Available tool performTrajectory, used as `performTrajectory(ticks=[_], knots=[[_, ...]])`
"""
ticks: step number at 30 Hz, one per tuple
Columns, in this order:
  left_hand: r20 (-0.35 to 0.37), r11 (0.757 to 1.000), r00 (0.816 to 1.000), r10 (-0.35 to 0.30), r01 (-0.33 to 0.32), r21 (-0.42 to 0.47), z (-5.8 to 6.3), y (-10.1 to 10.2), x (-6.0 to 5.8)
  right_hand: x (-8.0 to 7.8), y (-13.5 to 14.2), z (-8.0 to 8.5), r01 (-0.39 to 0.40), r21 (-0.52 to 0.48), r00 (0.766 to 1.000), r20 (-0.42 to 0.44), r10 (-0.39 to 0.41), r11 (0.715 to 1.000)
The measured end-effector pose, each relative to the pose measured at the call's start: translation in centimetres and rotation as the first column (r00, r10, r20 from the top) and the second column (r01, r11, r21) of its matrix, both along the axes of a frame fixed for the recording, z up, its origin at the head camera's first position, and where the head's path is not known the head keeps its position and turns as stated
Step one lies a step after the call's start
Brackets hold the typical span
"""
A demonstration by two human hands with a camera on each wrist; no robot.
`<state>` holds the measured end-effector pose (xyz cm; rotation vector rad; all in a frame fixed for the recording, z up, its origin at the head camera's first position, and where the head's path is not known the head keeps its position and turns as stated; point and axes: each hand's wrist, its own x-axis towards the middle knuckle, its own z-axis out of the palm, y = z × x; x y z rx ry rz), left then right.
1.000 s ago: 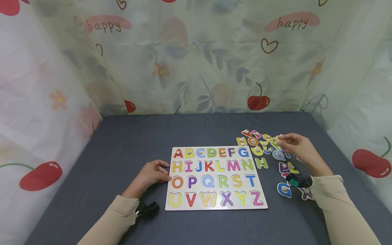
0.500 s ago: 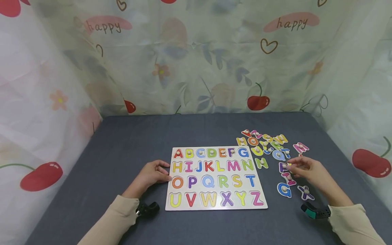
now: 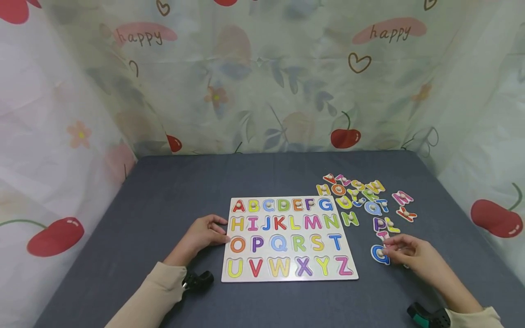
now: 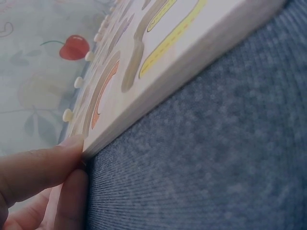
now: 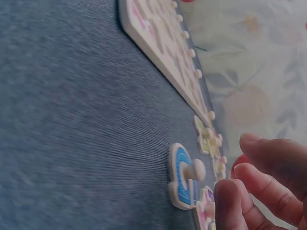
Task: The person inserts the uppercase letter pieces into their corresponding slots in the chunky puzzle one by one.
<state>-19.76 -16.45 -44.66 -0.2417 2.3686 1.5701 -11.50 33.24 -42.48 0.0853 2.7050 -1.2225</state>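
Observation:
A white alphabet puzzle board (image 3: pixel 289 232) lies on the dark cloth. Knobbed letters A to F fill the start of its top row; the other recesses show printed letters. My left hand (image 3: pixel 205 231) holds the board's left edge near the O recess, its thumb (image 4: pixel 62 148) at the rim and a finger below. To the right, my right hand (image 3: pixel 412 255) hovers beside the blue G piece (image 3: pixel 378 256). In the right wrist view, thumb and fingers are apart, with the G's knob (image 5: pixel 198 169) outside them. The hand partly hides the pink I piece (image 3: pixel 383 235).
Several knobbed letters lie off the board's right side, among them a purple P (image 3: pixel 379 224), a yellow L (image 3: pixel 392 225), a red K (image 3: pixel 406 213) and a pink M (image 3: pixel 402 197). An orange O (image 3: pixel 338 190) sits by the board's top right corner. A patterned curtain (image 3: pixel 262 82) surrounds the table.
My right hand has come from the far letter pile toward me, past the P and I pieces, to the G piece. The left hand and the board have stayed put.

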Motion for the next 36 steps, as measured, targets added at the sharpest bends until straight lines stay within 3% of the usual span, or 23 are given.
performTrajectory(ticks=[15,27,36], knots=[[-0.009,1.0,1.0,-0.007,0.008,0.022,-0.2,-0.1,0.0,0.3,-0.7,-1.3,-0.015,0.03,0.999,-0.035,0.016,0.999],[-0.039,1.0,0.999,-0.014,0.015,0.021,0.0,-0.1,0.1,-0.1,-1.3,-1.4,0.016,0.182,0.994,-0.105,0.003,0.983],[-0.023,1.0,1.0,-0.001,0.002,0.009,-0.3,0.0,0.0,-0.3,-1.4,-1.0,0.02,0.218,0.997,-0.073,-0.004,0.976]])
